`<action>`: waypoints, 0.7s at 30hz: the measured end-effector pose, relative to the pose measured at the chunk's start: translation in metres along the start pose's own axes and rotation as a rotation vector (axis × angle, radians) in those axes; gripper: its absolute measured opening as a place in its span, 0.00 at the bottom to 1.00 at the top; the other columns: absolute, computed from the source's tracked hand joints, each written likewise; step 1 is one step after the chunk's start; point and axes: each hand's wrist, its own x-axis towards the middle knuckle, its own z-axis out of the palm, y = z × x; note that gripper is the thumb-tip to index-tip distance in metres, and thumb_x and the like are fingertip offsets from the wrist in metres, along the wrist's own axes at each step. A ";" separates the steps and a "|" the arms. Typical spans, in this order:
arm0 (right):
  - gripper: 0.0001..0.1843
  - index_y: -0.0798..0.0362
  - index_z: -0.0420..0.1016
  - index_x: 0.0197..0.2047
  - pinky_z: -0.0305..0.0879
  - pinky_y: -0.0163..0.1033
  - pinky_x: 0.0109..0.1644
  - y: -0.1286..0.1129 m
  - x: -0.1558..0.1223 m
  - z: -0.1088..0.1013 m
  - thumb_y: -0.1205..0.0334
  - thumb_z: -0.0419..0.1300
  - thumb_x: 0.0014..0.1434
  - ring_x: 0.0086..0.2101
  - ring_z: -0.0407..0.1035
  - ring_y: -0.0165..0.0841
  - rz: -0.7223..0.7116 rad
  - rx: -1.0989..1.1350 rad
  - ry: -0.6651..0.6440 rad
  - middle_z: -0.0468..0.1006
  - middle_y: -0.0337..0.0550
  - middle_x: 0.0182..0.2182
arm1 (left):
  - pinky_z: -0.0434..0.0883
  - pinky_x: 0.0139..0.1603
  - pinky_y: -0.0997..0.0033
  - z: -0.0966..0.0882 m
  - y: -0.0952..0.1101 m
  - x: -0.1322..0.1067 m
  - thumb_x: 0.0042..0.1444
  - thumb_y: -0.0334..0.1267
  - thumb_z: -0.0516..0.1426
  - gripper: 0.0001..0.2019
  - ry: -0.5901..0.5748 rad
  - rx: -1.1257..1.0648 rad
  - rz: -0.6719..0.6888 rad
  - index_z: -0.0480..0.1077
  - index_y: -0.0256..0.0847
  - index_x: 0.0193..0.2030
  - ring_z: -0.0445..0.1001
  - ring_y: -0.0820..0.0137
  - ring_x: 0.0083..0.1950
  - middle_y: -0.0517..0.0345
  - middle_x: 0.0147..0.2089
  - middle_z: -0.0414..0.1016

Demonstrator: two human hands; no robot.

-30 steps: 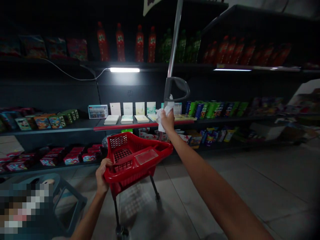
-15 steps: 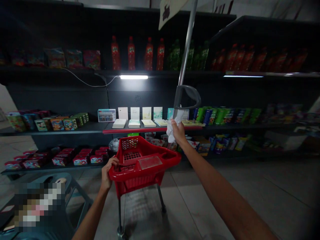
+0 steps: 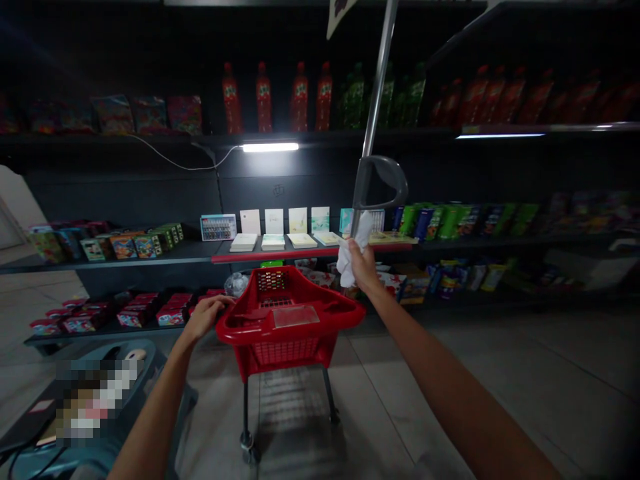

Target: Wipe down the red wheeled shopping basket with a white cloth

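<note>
A small red shopping cart (image 3: 295, 350) stands in front of me. My left hand (image 3: 204, 319) is beside its left rim, fingers stretched out with the tips at the edge, not wrapped round it. My right hand (image 3: 364, 268) is closed on a crumpled white cloth (image 3: 349, 267), pressed against the lower part of a metal pole (image 3: 376, 100). Just above the cloth, a dark grey looped handle (image 3: 395, 183) is fixed to the pole. The pole's foot is hidden behind the hand and cart.
Dark shelving (image 3: 150, 257) runs across the front, with books (image 3: 273, 241), boxes, bags and red bottles (image 3: 300, 100). A lamp (image 3: 270, 147) glows under the upper shelf. At lower left, a blue-grey plastic stool (image 3: 113, 417) bears several items, partly blurred out.
My left hand has loosened from the cart's rim and shifted left, its fingers straightening. My right hand keeps the cloth against the pole. The view has shifted slightly.
</note>
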 end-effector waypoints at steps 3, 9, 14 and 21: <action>0.33 0.58 0.75 0.47 0.71 0.45 0.46 0.001 -0.007 0.004 0.34 0.56 0.59 0.39 0.75 0.41 0.033 -0.015 0.019 0.80 0.47 0.35 | 0.72 0.51 0.61 0.021 0.048 -0.014 0.60 0.41 0.48 0.17 0.253 0.218 0.079 0.78 0.42 0.40 0.78 0.61 0.48 0.52 0.45 0.82; 0.35 0.57 0.76 0.45 0.70 0.45 0.45 0.001 -0.015 0.012 0.31 0.54 0.59 0.37 0.74 0.40 -0.009 -0.050 0.004 0.79 0.47 0.35 | 0.70 0.41 0.62 0.116 0.111 -0.050 0.66 0.46 0.51 0.15 0.135 0.737 0.217 0.74 0.44 0.51 0.74 0.57 0.52 0.47 0.52 0.79; 0.35 0.57 0.76 0.45 0.70 0.47 0.48 -0.003 -0.019 0.015 0.31 0.54 0.59 0.40 0.74 0.41 -0.020 -0.060 0.009 0.80 0.48 0.37 | 0.69 0.40 0.62 0.127 0.094 -0.048 0.68 0.51 0.49 0.20 0.111 0.851 0.257 0.72 0.42 0.56 0.72 0.57 0.52 0.46 0.50 0.78; 0.33 0.57 0.76 0.48 0.69 0.48 0.54 -0.003 -0.047 0.014 0.34 0.55 0.60 0.46 0.75 0.43 0.045 -0.051 -0.033 0.81 0.50 0.42 | 0.71 0.49 0.63 0.109 0.065 -0.045 0.65 0.46 0.53 0.17 0.192 0.759 0.288 0.74 0.44 0.56 0.74 0.60 0.56 0.52 0.55 0.79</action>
